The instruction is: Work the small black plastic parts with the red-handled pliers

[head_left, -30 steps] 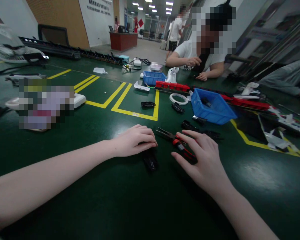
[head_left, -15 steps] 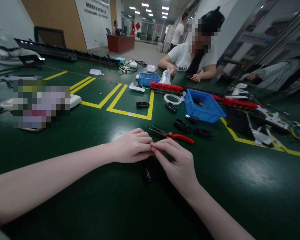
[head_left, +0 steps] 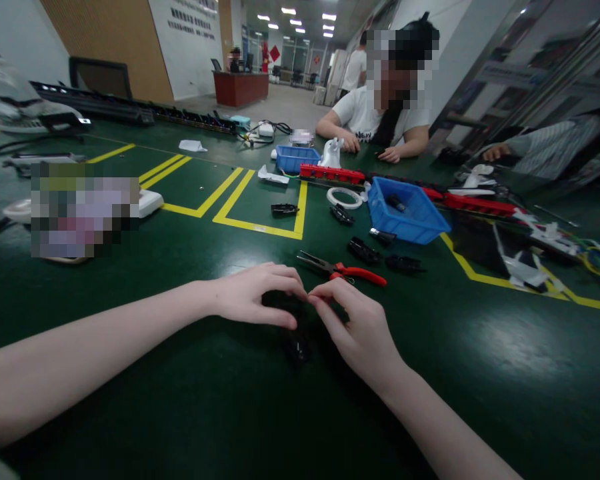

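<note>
My left hand (head_left: 260,293) is open, with the thumb and fingers apart above a small black part (head_left: 297,348) on the green table. My right hand (head_left: 353,323) has thumb and forefinger pinched together close to my left fingertips. Whatever sits in that pinch is too small to make out. Just beyond both hands lies a pair of needle-nose pliers (head_left: 343,270) with red handles. Behind the pliers are black parts, one (head_left: 364,251) near their handles and another (head_left: 404,264) to its right.
A blue bin (head_left: 407,217) with a black part in it stands beyond the pliers, near a roll of white tape (head_left: 344,198). At the left lies a blurred-out object (head_left: 85,217). Across the table sits a person (head_left: 380,123), behind red strips (head_left: 333,174).
My left thumb has dropped away from the fingers, so the hand has opened. My right hand keeps its pinch in nearly the same place.
</note>
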### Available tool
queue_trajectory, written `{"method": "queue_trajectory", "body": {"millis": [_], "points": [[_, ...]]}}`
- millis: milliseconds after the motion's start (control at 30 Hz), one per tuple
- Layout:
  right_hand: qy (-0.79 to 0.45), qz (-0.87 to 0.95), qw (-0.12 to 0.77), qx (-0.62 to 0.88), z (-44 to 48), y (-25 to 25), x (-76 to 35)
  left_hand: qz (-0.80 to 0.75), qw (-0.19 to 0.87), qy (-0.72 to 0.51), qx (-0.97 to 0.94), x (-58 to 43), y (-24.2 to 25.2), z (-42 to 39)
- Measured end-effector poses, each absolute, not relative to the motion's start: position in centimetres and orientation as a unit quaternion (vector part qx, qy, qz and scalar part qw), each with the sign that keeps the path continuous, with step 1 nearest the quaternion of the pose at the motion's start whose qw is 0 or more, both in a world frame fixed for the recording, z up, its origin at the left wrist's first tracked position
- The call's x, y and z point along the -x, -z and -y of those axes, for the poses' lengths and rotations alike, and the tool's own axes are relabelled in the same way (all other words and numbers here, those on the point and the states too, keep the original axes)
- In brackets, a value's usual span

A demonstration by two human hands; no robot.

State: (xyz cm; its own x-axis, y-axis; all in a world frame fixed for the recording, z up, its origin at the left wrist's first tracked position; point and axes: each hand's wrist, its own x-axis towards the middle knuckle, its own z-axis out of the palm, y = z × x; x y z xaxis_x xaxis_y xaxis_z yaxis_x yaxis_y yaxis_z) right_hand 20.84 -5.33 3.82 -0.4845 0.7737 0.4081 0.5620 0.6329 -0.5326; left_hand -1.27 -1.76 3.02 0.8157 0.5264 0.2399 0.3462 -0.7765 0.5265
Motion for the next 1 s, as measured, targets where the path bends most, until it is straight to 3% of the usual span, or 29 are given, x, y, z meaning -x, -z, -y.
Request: {"method": "queue_trajectory", "body": {"millis": [167,500,767,1000], "points": [[-0.19,0.882,0.232,0.363,5.1,-4.0,-21.8,-0.233,0.252,-0.135,-0.93,1.7,-3.3,2.0],[-0.053,0.939,0.144,0.309,4.9,-3.8,-21.9,-0.24,0.236,-0.143,-0.931,1.6,-3.0,2.1],[-0.095,0.91,0.231,0.332,5.2,-5.2,-22.3,-0.297,0.328,-0.157,-0.883,1.6,-3.2,1.8],[-0.043,0.923,0.19,0.331,5.6,-5.0,-21.8,-0.333,0.346,-0.17,-0.861,1.2,-3.2,1.8]]}}
